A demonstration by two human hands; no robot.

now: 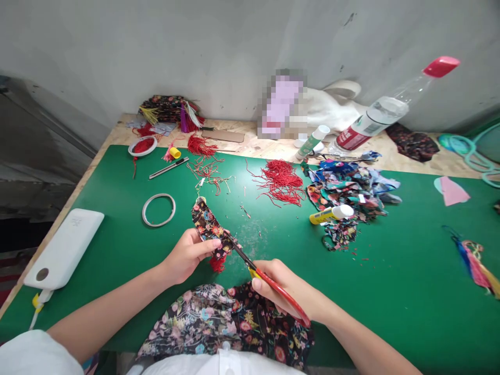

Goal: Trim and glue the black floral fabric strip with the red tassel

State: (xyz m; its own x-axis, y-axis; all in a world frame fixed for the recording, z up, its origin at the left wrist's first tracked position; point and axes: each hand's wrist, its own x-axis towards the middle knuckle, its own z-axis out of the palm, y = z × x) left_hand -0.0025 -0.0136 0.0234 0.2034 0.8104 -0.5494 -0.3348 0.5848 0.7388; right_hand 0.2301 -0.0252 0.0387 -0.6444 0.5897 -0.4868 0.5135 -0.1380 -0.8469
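Near the front edge of the green tabletop (117, 245), our left hand (187, 255) pinches a floral fabric strip (207, 224); our right hand's (289, 294) grip closes on red scissors (269, 284), blades touching the strip. Red threads (281, 182) lie beyond.

White short sleeves, bare forearms, bare hands, no rings.

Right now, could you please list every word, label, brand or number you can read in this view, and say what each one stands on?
No text can be read here.
Red label on the plastic bottle: print too small and blurred.
Green glue tube: markings blurred.
Yellow glue stick: no legible print.
White power bank: faint marks, unreadable.
Pixelated patch by the wall: hidden.
Red scissors in the right hand: no visible marking.
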